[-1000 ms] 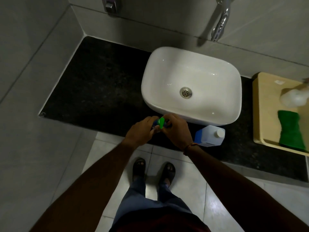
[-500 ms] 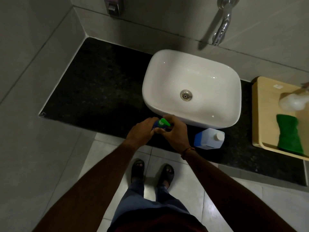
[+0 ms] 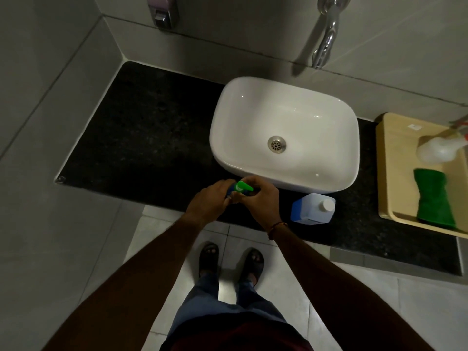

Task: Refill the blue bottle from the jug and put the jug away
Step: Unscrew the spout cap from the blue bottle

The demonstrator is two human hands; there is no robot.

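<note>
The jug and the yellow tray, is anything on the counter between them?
No. In the head view only bare black counter lies between jug and tray.

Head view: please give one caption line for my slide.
Both hands grip the green-topped blue bottle before the sink; the capped jug stands nearby.

Blue bottle [image 3: 231, 190] largely behind hands

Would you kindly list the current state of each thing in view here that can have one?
Blue bottle: held in both hands, green top on it.
Jug: standing on the counter, white cap on.
Left hand: closed around the bottle.
Right hand: gripping the green top.
Basin: empty, no water running.
Tray: holds a white spray bottle and a green cloth.
</note>
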